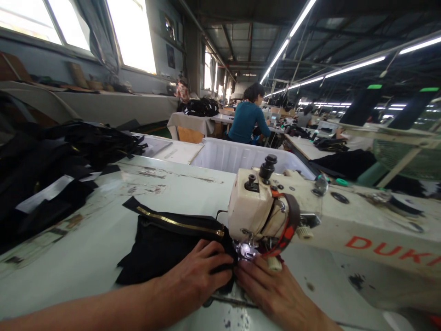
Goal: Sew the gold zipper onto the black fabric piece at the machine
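Note:
A piece of black fabric with a gold-toothed zipper along its far edge lies on the table, its right end at the lit presser foot of a sewing machine. My left hand presses on the fabric just left of the foot, its fingers bent and closed on the cloth. Close in front of the foot, my right hand has its fingers together at the fabric's right edge; their tips are partly hidden under the machine head. The zipper's pull sits near the machine.
Black fabric pieces with white patches are heaped on the left. Behind the table stands a white plastic bin. A co-worker in a teal top sits beyond it. The machine's arm stretches across the right side.

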